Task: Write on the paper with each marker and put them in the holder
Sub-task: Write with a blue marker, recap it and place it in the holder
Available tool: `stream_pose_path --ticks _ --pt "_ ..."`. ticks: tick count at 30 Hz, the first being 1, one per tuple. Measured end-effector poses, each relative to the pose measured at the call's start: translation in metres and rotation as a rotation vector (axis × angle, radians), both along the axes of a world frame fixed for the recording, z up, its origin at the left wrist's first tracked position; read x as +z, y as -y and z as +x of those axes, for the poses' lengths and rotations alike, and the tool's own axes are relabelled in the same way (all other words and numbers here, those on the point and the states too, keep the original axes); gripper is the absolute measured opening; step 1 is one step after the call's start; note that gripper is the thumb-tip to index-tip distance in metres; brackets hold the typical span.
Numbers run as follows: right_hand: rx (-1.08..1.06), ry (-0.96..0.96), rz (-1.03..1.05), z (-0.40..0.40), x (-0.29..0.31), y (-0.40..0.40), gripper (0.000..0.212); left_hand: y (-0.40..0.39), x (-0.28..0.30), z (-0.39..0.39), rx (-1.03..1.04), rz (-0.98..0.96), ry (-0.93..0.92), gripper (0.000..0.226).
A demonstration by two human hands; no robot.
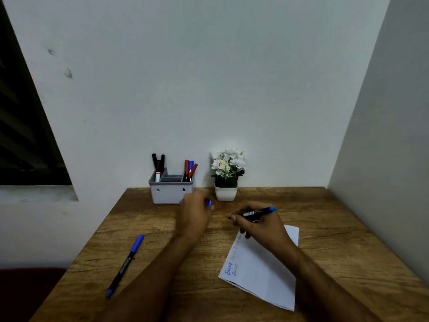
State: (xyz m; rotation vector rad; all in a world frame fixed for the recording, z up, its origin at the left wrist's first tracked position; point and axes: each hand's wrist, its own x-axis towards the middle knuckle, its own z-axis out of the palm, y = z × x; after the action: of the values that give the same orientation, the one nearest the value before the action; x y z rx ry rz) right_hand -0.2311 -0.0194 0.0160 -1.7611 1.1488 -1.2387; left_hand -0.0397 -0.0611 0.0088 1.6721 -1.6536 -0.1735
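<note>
My right hand (260,225) grips an uncapped black marker with a blue end (257,213), held level just above the top corner of the white paper (264,273). The paper lies at the right front of the table and carries blue handwriting near its left edge. My left hand (193,213) is closed around a blue cap (209,202), close to the front of the grey holder (170,190). The holder stands against the wall with black markers (158,166) in its left slot and red and blue markers (190,169) in its right slot. Another blue-capped marker (125,263) lies on the table at the left.
A small white pot of white flowers (227,174) stands right of the holder by the wall. The wooden table (336,228) meets a wall at the back and a grey partition at the right. A dark window is at the far left.
</note>
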Motion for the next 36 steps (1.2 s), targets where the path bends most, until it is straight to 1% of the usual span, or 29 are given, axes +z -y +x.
stream_pose_path --ticks 1,2,3,4,5,6,7,9,16,20,24,27,31,34,36 --pt "-0.016 0.006 -0.028 0.001 0.000 0.000 0.005 -0.002 0.003 -0.002 0.025 0.015 -0.237 0.015" --pt "-0.031 0.012 -0.057 0.001 -0.001 -0.001 0.005 -0.005 0.007 -0.004 0.035 0.083 -0.554 0.015" --pt "-0.037 0.023 -0.085 0.002 -0.001 -0.002 0.006 -0.010 0.013 -0.007 0.025 0.183 -0.908 0.015" --pt "-0.033 0.037 -0.110 0.002 -0.002 -0.003 0.008 -0.013 0.016 -0.009 0.010 0.294 -1.212 0.015" --pt "-0.023 0.052 -0.127 0.003 -0.003 -0.004 0.011 -0.016 0.018 -0.011 -0.006 0.385 -1.430 0.015" --pt "-0.015 0.065 -0.133 0.004 -0.004 -0.005 0.015 -0.018 0.017 -0.011 -0.020 0.451 -1.559 0.013" --pt "-0.011 0.077 -0.128 0.004 -0.004 -0.005 0.020 -0.020 0.017 -0.012 -0.036 0.494 -1.630 0.011" --pt "-0.013 0.090 -0.122 0.005 -0.005 -0.006 0.024 -0.024 0.016 -0.014 -0.057 0.535 -1.650 0.010" --pt "-0.023 0.085 -0.137 0.002 -0.006 -0.006 0.021 -0.030 0.017 -0.021 -0.082 0.569 -1.634 0.022" --pt "-0.018 0.059 -0.163 0.001 -0.008 -0.006 0.017 -0.030 0.013 -0.022 -0.088 0.560 -1.644 0.022" --pt "-0.064 0.075 -0.145 0.002 -0.012 -0.003 0.008 -0.034 0.016 -0.027 -0.110 0.570 -1.619 0.016" --pt "-0.083 0.080 -0.204 0.005 -0.012 0.001 0.010 -0.039 0.019 -0.032 -0.143 0.594 -1.618 0.016" --pt "-0.065 0.159 -0.224 0.011 -0.013 0.005 0.015 -0.037 0.019 -0.036 -0.072 0.529 -1.657 0.026" --pt "-0.035 0.185 -0.215 0.017 -0.014 0.007 0.020 -0.038 0.018 -0.038 -0.024 0.472 -1.674 0.027" --pt "-0.034 0.203 -0.204 0.021 -0.012 0.012 0.021 -0.037 0.020 -0.037 -0.030 0.451 -1.685 0.027"
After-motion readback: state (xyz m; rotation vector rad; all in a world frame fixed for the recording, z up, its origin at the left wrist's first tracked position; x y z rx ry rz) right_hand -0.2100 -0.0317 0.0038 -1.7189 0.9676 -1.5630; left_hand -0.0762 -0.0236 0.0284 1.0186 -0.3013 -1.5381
